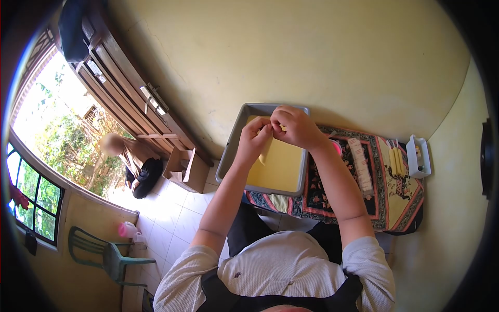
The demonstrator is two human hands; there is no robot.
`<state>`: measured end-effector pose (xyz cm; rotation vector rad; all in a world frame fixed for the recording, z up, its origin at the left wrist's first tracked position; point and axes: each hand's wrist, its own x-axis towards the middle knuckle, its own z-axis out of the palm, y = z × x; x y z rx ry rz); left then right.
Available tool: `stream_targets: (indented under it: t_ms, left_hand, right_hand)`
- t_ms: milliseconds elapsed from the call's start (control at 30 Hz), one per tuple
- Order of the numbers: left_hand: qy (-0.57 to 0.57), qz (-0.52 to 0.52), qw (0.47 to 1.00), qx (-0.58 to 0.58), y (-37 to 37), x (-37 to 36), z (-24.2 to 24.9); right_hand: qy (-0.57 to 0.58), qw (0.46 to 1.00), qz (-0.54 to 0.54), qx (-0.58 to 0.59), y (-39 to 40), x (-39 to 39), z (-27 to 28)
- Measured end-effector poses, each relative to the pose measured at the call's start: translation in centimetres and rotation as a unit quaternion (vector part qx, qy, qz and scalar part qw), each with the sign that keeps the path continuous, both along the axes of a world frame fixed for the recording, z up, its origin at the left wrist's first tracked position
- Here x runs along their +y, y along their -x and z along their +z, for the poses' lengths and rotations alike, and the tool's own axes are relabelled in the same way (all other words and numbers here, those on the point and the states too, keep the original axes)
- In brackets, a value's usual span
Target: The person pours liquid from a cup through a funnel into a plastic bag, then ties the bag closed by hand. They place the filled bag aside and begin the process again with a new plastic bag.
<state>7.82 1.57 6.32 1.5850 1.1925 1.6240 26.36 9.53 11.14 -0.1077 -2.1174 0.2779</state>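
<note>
Both my hands are raised over a grey tub [223, 174] whose bottom is covered in pale yellow. My left hand [254, 136] is closed in a pinch, its fingertips meeting those of my right hand [292, 126]. The right fingers are curled, thumb and forefinger pressed together. Below the left fingers hangs a narrow yellow tube [264, 154], which blends with the yellow behind it. Its upper end is hidden in the fingers of both hands.
The tub stands on a table with a patterned cloth [325, 195]. To the right lie a pink round thing [337, 147], a pale strip of packets [361, 166], several yellow tubes [396, 158] and a white container [418, 156]. A person [138, 164] sits by the doorway near a cardboard box [189, 171].
</note>
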Motion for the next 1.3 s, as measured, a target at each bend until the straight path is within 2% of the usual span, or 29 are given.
stream_targets:
  t_ms: [100,200,400,500,567,667,767,867,967,1067,1167,1300]
  left_hand:
    - [0.049,-0.018,0.998,-0.029,0.0,-0.5,-0.1]
    - [0.033,-0.027,0.999,-0.011,-0.2,-0.7,-0.3]
    - [-0.02,0.0,0.996,0.088,-0.3,-1.1,-0.5]
    - [0.045,0.012,0.997,0.057,-0.4,-1.2,-0.6]
    - [0.033,0.001,0.997,0.071,-0.2,-1.0,-0.9]
    - [0.033,-0.012,0.996,0.087,0.0,-1.1,-1.0]
    - [0.029,-0.014,0.994,0.108,0.4,-1.0,-0.9]
    - [0.012,-0.002,0.99,0.143,0.7,-1.1,-0.4]
    - [-0.023,-0.005,0.992,0.127,0.4,-0.4,-0.4]
    - [-0.014,-0.002,0.989,0.146,0.9,-0.3,-0.5]
    - [0.007,0.001,0.987,0.162,1.4,-0.6,-0.3]
    - [0.005,-0.014,0.984,0.179,1.2,-0.6,-0.6]
  right_hand:
    - [0.011,1.0,0.006,0.017,0.2,0.0,-0.3]
    - [0.004,1.0,0.006,0.028,0.1,-0.1,-0.7]
    - [0.022,0.999,-0.001,0.023,-0.4,-0.5,-0.5]
    - [0.027,0.999,-0.006,0.032,-0.2,-0.2,-0.9]
    - [0.04,0.999,-0.012,0.031,-0.2,-0.2,-1.1]
    - [0.125,0.992,0.01,-0.006,-0.9,0.5,-1.4]
    - [0.128,0.991,0.015,-0.042,-1.3,0.8,-1.3]
    - [0.074,0.997,-0.004,0.022,-1.4,-1.0,-0.7]
    - [-0.112,0.992,-0.056,-0.025,-1.1,-1.7,0.4]
    - [-0.174,0.976,-0.109,-0.066,-1.2,-1.7,0.3]
    - [-0.206,0.963,-0.118,-0.127,-1.3,-0.7,0.3]
    - [-0.212,0.961,-0.106,-0.145,-1.0,-0.2,0.1]
